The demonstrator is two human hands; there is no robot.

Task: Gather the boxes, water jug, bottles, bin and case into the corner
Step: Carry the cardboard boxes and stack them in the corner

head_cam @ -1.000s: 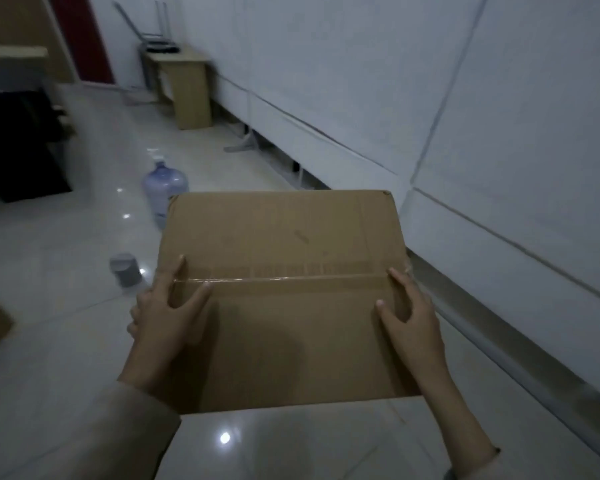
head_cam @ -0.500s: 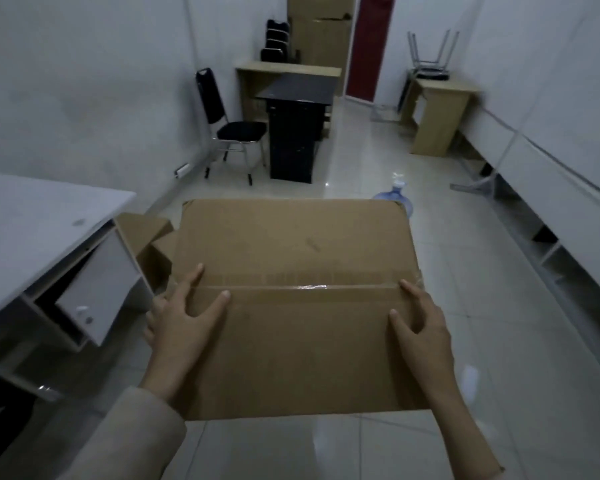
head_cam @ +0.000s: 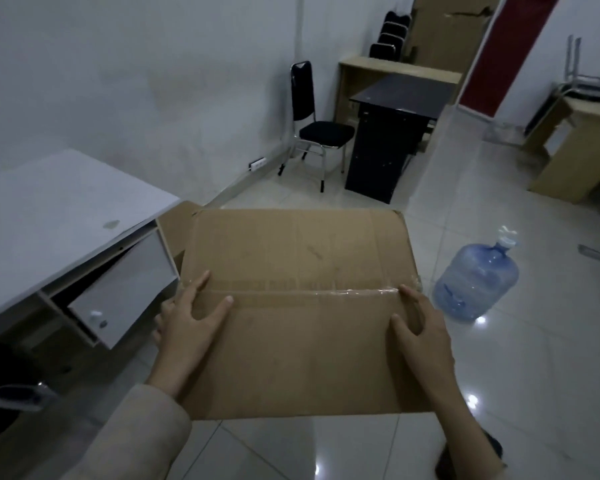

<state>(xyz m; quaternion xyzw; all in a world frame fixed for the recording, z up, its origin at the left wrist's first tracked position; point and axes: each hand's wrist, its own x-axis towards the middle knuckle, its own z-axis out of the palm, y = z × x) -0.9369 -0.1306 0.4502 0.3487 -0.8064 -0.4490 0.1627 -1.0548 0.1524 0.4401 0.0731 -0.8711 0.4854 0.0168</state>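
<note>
I carry a large taped cardboard box (head_cam: 302, 306) flat in front of me, above the tiled floor. My left hand (head_cam: 187, 327) grips its left edge, thumb and forefinger lying on top. My right hand (head_cam: 423, 334) grips the right edge the same way. A blue water jug (head_cam: 475, 285) stands on the floor just right of the box. Part of another brown box (head_cam: 177, 223) shows behind the carried one, beside the white desk.
A white desk (head_cam: 49, 216) with an open drawer stands close on the left. Ahead are a black chair (head_cam: 323, 129) by the wall, a black cabinet (head_cam: 388, 150) and a wooden desk (head_cam: 575, 150) at the right. Glossy floor tiles lie between them.
My view has swung left from the right-hand wall toward the room's left side. The jug now shows to the right of the box. Both hands keep the same grip.
</note>
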